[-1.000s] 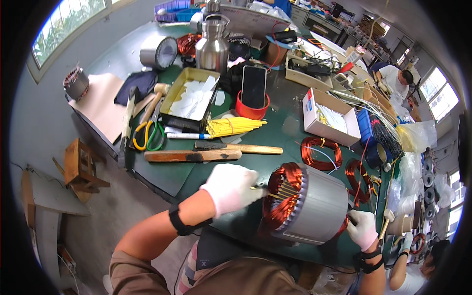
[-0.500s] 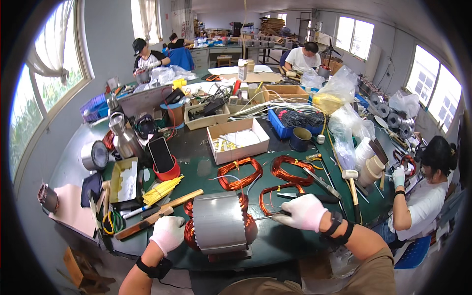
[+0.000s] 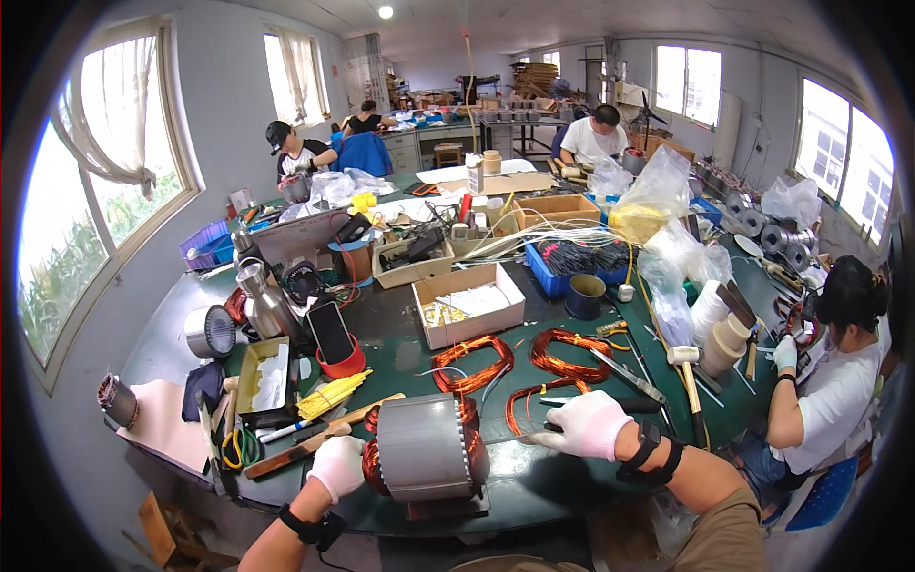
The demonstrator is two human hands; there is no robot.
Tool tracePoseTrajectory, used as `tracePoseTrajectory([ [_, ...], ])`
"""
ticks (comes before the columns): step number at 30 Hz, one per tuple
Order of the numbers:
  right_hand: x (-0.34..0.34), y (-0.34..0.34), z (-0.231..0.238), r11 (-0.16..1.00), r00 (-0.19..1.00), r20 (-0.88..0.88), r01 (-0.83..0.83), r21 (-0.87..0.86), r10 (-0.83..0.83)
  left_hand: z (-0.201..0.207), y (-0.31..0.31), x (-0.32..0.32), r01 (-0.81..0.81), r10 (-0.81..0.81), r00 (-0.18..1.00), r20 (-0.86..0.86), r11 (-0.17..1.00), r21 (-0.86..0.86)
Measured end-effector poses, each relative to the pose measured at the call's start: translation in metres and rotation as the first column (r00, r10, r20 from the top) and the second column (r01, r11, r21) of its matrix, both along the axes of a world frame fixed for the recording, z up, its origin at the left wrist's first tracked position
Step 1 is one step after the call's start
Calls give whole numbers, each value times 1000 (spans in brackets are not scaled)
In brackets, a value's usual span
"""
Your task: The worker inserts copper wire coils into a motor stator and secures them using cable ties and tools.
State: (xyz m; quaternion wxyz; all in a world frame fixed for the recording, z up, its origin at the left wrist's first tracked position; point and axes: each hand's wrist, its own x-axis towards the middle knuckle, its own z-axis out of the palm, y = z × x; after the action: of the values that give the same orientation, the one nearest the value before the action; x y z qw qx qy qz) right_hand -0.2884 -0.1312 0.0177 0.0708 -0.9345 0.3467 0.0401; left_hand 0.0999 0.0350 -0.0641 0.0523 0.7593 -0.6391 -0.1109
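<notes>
A grey motor stator (image 3: 424, 448) lies on its side at the table's near edge, with copper windings (image 3: 372, 450) bulging from both ends. My left hand (image 3: 339, 465), in a white glove, is curled against the windings at the left end; its fingertips are partly hidden. My gloved right hand (image 3: 589, 426) pinches a thin metal tool (image 3: 515, 439), whose far tip reaches the windings at the right end. Beyond the stator lie loose copper wire coils (image 3: 474, 366), one of them (image 3: 519, 405) close to my right hand.
An open cardboard box (image 3: 469, 315) stands behind the coils. Yellow sleeves (image 3: 334, 394), a wooden strip (image 3: 305, 448) and scissors (image 3: 238, 448) lie at the left. A mallet (image 3: 688, 381) and pliers (image 3: 629, 377) are at the right. A co-worker (image 3: 824, 381) sits on the right side.
The whole view has tilted up, showing more ceiling. Both hands stay at the stator, and the tool remains in my right hand at its right end.
</notes>
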Motion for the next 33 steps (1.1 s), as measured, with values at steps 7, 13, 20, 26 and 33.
tracePoseTrajectory([
  [7, 4, -4, -18, 1000, 1000, 7, -26, 12, 26, -30, -10, 14, 181, -182, 983, -12, 981, -72],
  [13, 0, -4, -19, 998, 998, 23, -54, 19, 54, -28, -5, 12, 69, -75, 994, -81, 995, -66],
  [20, -10, 4, 4, 1000, 999, -44, 8, -22, -9, -30, -6, 14, 93, -95, 995, -30, 994, -55],
  [26, 2, 8, 27, 998, 987, -151, 41, -38, -47, -26, -16, 0, 161, -165, 984, -73, 985, -55],
  [33, -25, -4, 27, 987, 985, -97, 147, 59, -141, -70, 0, 27, -45, -44, 872, -487, 984, -170],
])
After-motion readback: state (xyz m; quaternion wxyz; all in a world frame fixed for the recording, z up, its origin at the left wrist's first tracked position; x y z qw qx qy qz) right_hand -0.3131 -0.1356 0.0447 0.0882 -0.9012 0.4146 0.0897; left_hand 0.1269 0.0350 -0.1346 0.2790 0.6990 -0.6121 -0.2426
